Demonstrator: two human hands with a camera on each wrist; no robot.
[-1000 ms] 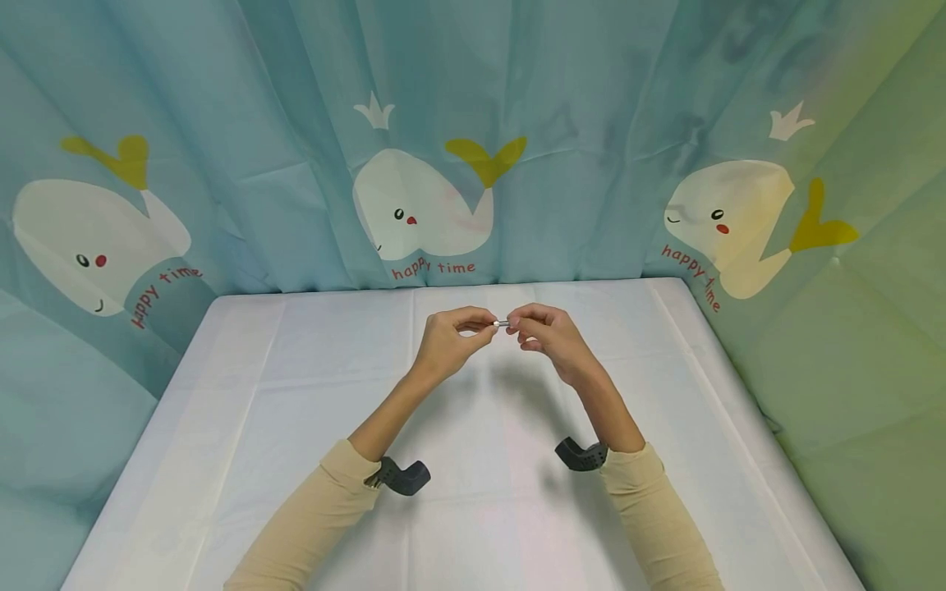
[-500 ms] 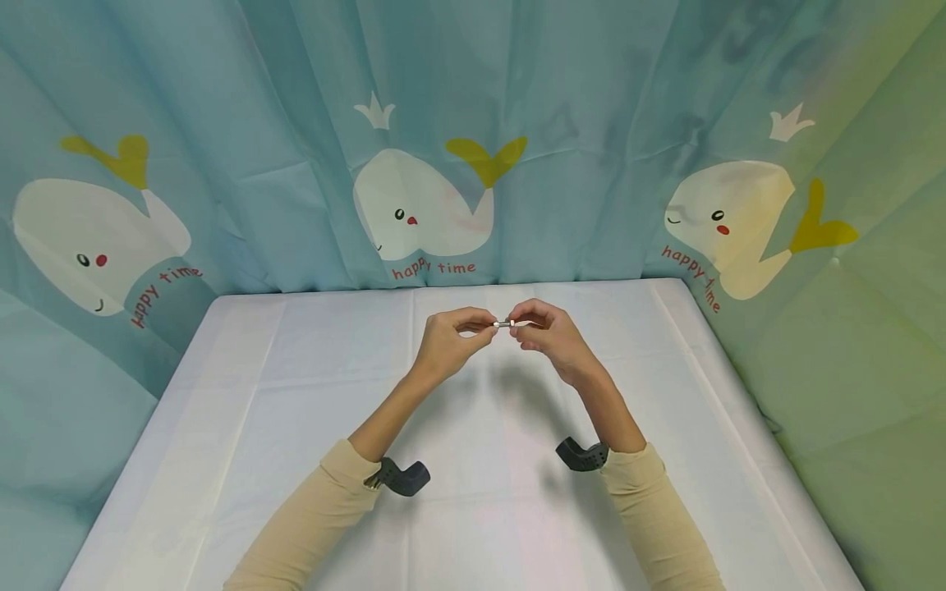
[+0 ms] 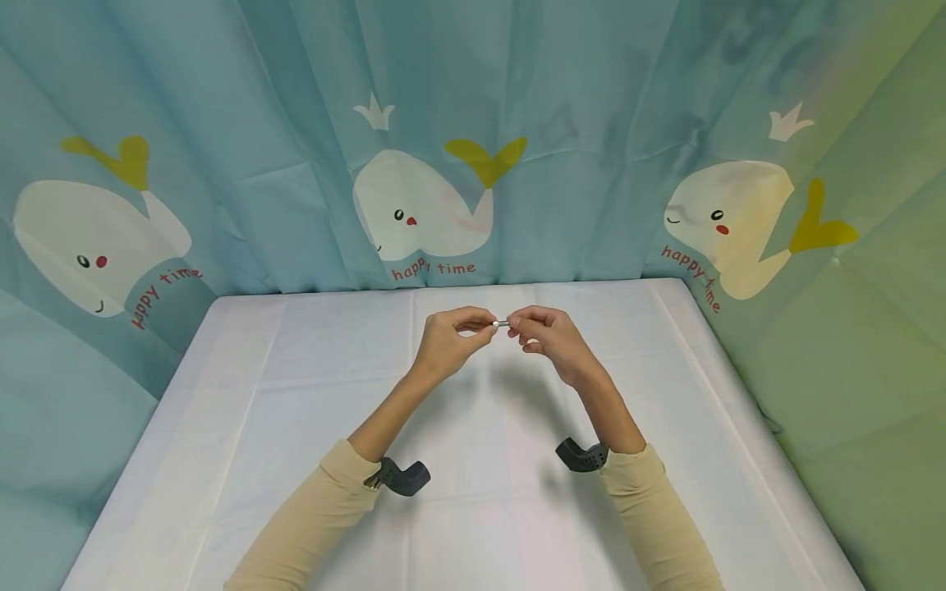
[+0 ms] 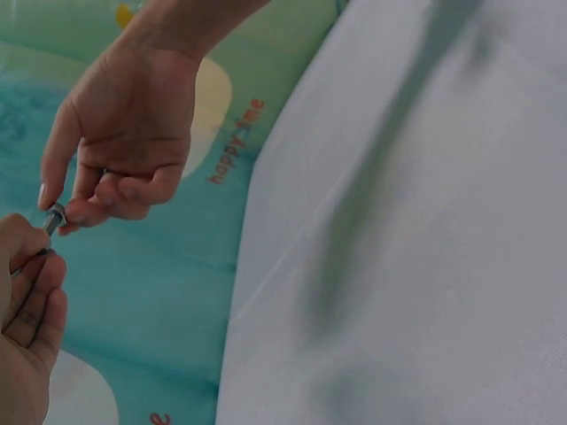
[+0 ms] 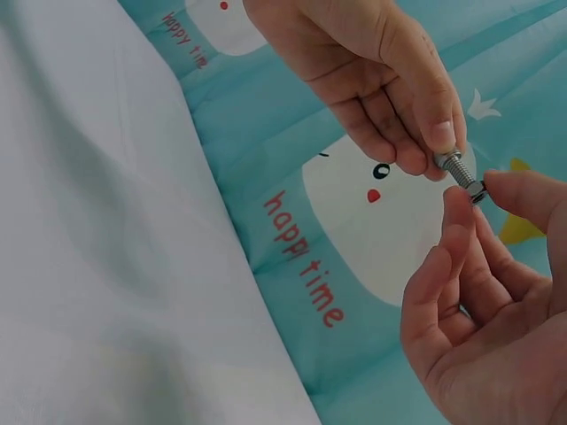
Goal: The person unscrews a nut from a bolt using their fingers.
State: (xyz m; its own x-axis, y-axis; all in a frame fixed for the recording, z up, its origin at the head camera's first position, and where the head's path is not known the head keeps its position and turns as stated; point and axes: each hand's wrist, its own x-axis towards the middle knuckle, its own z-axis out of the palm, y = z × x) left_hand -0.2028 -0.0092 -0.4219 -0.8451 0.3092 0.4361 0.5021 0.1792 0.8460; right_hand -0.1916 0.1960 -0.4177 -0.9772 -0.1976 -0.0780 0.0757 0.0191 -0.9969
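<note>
A small silver bolt [image 5: 457, 168] with a threaded shank is held in the air over the far part of the table. My left hand [image 3: 451, 341] pinches it by one end between thumb and fingertips. On the bolt's other end sits a hex nut [image 5: 477, 191]. My right hand [image 3: 554, 341] has thumb and index fingertip at the nut's sides, its other fingers loosely curled below. In the left wrist view, the nut and a short stretch of shank show between the two hands. The end in my left fingers is largely covered.
A white cloth-covered table [image 3: 458, 509] lies beneath both hands, with their shadows on it. Behind and beside it hangs a blue-green curtain [image 3: 576, 222] printed with whales. Each forearm carries a dark wrist-camera mount [image 3: 402, 476] over a beige sleeve [image 3: 318, 517].
Half a second ago my right fingertips were spread slightly, baring the nut; now they have come back together on it. My left hand and the bolt have stayed in place.
</note>
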